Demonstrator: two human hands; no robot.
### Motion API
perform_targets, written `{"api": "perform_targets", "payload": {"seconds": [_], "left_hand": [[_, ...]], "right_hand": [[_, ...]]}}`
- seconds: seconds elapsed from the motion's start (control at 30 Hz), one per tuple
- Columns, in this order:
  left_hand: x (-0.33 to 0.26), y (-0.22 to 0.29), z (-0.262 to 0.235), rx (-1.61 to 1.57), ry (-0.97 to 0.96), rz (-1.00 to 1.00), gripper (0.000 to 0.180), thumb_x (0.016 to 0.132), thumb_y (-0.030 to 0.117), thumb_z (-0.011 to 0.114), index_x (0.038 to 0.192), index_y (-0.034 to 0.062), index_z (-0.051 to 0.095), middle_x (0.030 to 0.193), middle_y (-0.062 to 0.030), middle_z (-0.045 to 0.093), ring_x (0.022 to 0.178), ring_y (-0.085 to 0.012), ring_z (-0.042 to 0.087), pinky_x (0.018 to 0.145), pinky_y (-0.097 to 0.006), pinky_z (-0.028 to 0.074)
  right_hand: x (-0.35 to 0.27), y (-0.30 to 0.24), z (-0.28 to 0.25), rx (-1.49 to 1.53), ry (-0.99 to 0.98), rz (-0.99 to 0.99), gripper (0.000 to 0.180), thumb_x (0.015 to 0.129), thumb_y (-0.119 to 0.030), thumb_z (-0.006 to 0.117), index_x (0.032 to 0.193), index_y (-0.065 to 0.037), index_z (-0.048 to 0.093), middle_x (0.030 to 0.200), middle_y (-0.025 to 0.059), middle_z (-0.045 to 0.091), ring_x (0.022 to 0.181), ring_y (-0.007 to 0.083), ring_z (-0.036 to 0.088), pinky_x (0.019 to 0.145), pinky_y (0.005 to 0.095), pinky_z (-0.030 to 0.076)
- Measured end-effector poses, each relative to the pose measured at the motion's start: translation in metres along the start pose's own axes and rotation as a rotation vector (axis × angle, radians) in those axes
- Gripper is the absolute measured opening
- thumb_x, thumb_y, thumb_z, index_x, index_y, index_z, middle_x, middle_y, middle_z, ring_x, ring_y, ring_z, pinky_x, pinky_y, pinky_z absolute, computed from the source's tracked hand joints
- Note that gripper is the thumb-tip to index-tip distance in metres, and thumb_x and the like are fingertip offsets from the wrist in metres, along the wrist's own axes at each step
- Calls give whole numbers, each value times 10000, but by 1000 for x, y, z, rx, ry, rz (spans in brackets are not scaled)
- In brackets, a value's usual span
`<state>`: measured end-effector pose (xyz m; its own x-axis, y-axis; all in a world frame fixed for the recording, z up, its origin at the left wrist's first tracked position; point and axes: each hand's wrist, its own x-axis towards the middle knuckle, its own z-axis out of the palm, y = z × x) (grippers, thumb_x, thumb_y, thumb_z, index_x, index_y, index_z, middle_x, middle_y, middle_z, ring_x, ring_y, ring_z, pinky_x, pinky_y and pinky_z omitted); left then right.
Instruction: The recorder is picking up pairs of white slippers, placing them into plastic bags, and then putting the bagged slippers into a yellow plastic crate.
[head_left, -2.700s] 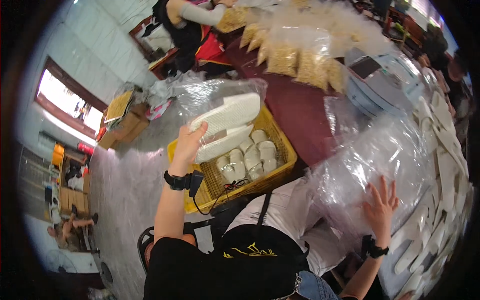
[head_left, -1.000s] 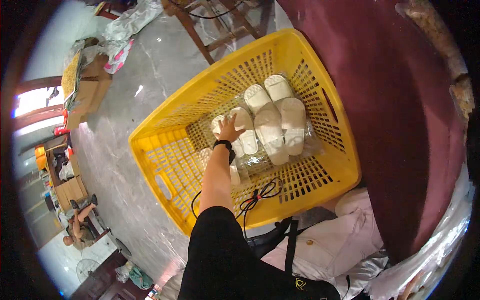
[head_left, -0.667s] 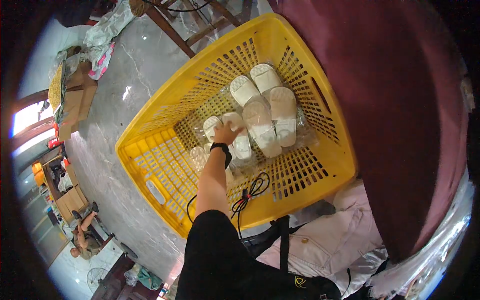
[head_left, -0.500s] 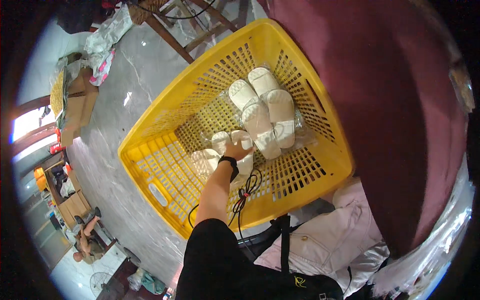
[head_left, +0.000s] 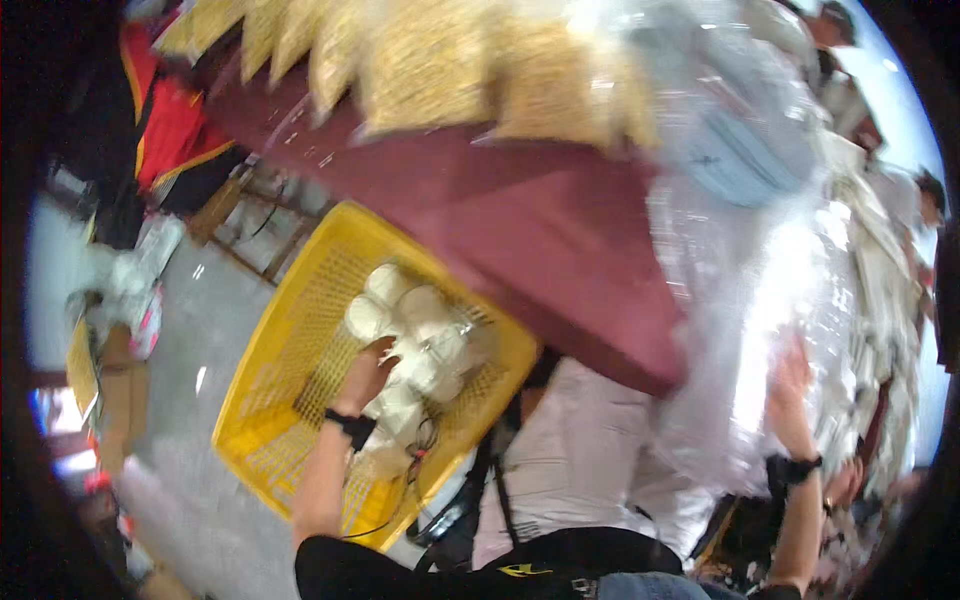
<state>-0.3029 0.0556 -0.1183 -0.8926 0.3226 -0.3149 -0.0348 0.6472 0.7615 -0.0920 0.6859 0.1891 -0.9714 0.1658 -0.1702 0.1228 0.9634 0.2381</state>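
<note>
In the yellow plastic basket [head_left: 240, 405] lie several cream slippers [head_left: 428, 312] wrapped in clear film. My left hand [head_left: 368, 378] reaches into it from the near side, fingers bent over the edge of a wrapped slipper near the middle; blur hides the fingertips. Further slippers [head_left: 398, 412] lie just beside that hand, toward me. Far to the right, my right hand [head_left: 790, 385] is raised against a large sheet of clear plastic [head_left: 715, 370]. Blur and glare hide whether its fingers grip the plastic.
A maroon-covered table [head_left: 500, 220] borders the basket's far right side. Clear bags of yellow contents [head_left: 425, 65] stand along it. A dark cable [head_left: 412, 470] hangs in the basket's near end. A wooden stool [head_left: 265, 225] stands behind, and people show at the far right.
The view has swung right, bringing the table, bags and plastic into sight. My right hand has appeared. My left hand stays in the basket, and the nearer slippers now lie closer to the others.
</note>
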Motion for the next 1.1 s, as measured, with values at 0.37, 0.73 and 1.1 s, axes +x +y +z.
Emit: {"api": "perform_targets", "payload": {"seconds": [0.37, 0.73, 1.1], "left_hand": [[-95, 411, 1, -55, 63, 1260, 423, 827, 25, 734, 1240, 22, 643, 1203, -157, 664, 1130, -378, 626, 962, -434, 519], [-80, 482, 111, 813, -74, 1292, 768, 754, 411, 831, 1424, 165, 546, 1551, -202, 397, 1381, -392, 397, 1046, -594, 356], [-67, 483, 118, 684, -54, 1209, 755, 732, 358, 851, 1406, 222, 537, 1368, -130, 498, 1158, -327, 492, 942, -507, 403]], "right_hand": [[-32, -29, -51, 75, 114, -142, 667, 948, -405, 669, 1543, -417, 370, 1691, 21, 173, 1522, 417, 172, 1125, 696, 263], [-71, 58, -42, 263, 481, -108, 575, 924, -212, 689, 1469, -223, 508, 1632, 79, 311, 1494, 346, 283, 1116, 592, 322], [-12, 195, 3, 1130, 1075, 495, 674, 850, -101, 750, 1473, -92, 494, 1527, 258, 352, 1227, 333, 571, 964, 379, 524]]}}
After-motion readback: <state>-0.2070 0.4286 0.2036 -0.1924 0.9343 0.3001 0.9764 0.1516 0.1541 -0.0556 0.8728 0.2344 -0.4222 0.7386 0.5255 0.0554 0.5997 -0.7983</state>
